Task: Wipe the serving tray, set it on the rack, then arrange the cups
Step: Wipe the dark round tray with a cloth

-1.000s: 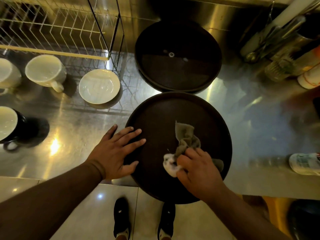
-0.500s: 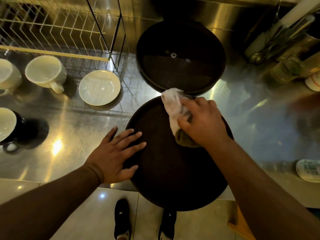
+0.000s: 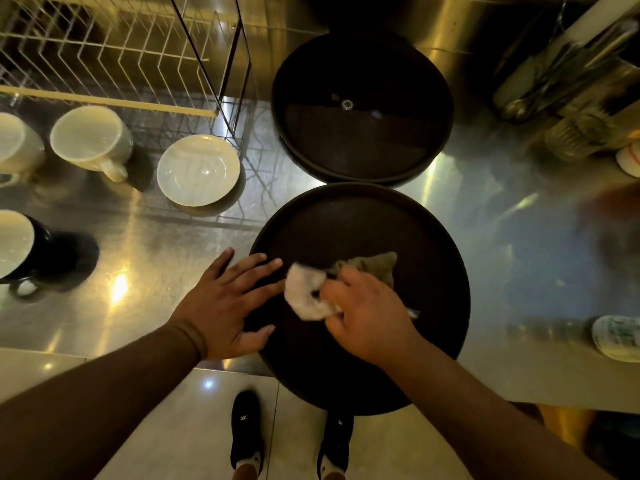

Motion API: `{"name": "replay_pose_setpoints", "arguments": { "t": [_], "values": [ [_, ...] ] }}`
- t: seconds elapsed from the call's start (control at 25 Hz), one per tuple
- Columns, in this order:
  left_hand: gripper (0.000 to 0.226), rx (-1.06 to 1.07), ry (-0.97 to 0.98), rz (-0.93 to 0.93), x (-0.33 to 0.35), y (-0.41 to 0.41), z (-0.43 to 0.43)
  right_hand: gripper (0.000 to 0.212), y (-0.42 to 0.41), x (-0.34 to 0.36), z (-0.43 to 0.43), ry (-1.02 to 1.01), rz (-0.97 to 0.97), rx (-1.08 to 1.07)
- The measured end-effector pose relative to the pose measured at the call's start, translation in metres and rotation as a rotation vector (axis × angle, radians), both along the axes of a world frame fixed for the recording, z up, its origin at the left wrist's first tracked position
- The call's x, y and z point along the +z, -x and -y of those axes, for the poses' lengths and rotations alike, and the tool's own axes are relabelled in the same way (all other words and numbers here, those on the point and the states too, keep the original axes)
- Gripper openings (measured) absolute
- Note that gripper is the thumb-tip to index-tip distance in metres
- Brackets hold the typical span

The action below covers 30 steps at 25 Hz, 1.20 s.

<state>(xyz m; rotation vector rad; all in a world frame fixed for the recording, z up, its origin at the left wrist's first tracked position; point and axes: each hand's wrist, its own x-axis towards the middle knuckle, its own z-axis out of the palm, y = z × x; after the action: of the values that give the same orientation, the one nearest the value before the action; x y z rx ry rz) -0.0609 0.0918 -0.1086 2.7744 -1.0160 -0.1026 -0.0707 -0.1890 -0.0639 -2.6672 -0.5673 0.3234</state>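
Observation:
A round dark brown serving tray [image 3: 433, 258] lies flat on the steel counter, its near edge hanging over the counter's front. My right hand [image 3: 369, 317] presses a crumpled white and grey cloth [image 3: 308, 292] onto the tray's left middle. My left hand [image 3: 225, 303] lies flat with fingers spread on the tray's left rim. A white wire rack [image 3: 104, 60] stands at the back left. In front of it sit two white cups [image 3: 91, 138] [image 3: 15, 147], a white saucer [image 3: 198, 169] and a black cup with a white inside [image 3: 20, 247].
More dark round trays [image 3: 362, 109] are stacked behind the one being wiped, leaning at the steel back wall. Utensil holders and jars [image 3: 568, 98] crowd the back right. A plastic bottle [image 3: 616, 336] lies near the counter's right front edge. My shoes show on the tiled floor below.
My right hand has swept the cloth from the tray's far edge back to its near left, close to my left fingertips. My left hand has stayed on the rim.

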Motion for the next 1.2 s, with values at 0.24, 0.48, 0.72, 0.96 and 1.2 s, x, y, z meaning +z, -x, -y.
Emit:
{"name": "replay_pose_setpoints", "arguments": {
  "t": [0.24,0.48,0.72,0.96,1.2],
  "values": [
    [0.076,-0.017,0.007,0.003,0.000,0.001,-0.001,0.015,0.052,0.019,0.074,0.078,-0.191,-0.020],
    [0.073,-0.025,0.022,0.008,-0.001,0.001,-0.002,0.022,-0.015,0.039,0.059,-0.486,-0.205,-0.732],
    [0.075,-0.019,0.021,0.011,-0.003,-0.001,-0.002,0.036,-0.102,0.008,-0.021,0.041,0.049,-0.637],
    [0.068,-0.019,0.016,0.023,-0.001,-0.001,-0.001,0.018,-0.017,0.011,-0.052,-0.088,-0.055,-0.068],
    [0.075,-0.004,-0.009,-0.028,0.005,0.000,-0.001,0.027,0.053,0.028,0.039,0.068,-0.247,0.183]
  ]
}}
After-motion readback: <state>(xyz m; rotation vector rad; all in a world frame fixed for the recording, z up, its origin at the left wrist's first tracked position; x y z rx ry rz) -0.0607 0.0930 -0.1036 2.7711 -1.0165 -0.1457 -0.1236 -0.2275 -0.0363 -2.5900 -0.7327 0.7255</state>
